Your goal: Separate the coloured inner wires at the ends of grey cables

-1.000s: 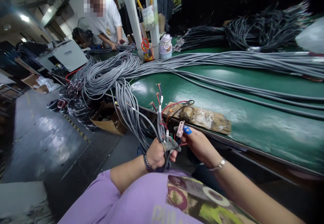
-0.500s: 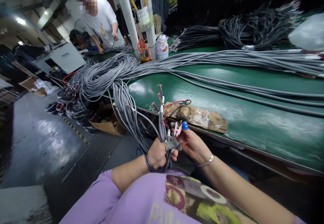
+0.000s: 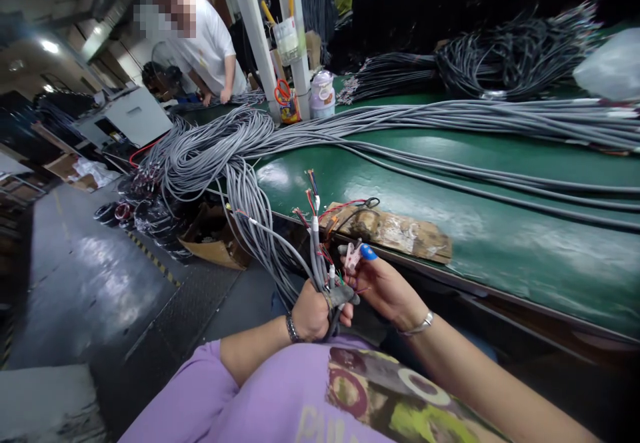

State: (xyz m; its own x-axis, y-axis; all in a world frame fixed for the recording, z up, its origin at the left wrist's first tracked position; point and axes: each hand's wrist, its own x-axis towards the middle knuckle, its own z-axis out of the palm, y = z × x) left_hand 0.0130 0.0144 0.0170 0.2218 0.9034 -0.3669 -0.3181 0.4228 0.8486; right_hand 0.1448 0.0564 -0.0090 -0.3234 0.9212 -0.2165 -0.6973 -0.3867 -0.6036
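My left hand (image 3: 311,313) is closed around several grey cables (image 3: 315,256). Their stripped ends point up, showing thin coloured wires and white sleeves, and grey covering wraps its thumb or finger. Close by on the right, my right hand (image 3: 389,288) pinches a small pale pink clip-like tool (image 3: 353,256). A blue cover sits on its thumb tip. Thin red and green wires lie between the two hands; whether the tool touches them I cannot tell. Just beyond, a worn wooden board (image 3: 410,235) lies at the bench edge, with a red and black wire across it.
Long grey cables (image 3: 425,117) run over the green bench (image 3: 460,183), with a coiled heap (image 3: 210,146) hanging off its left end. Black cable bundles (image 3: 500,63) lie at the back. A cardboard box (image 3: 215,246) stands below. A person (image 3: 210,49) in white works behind.
My right hand has shifted slightly right and down, the pink tool turning a little. The cable ends in my left hand have tipped slightly left. The other person's raised hand has lowered.
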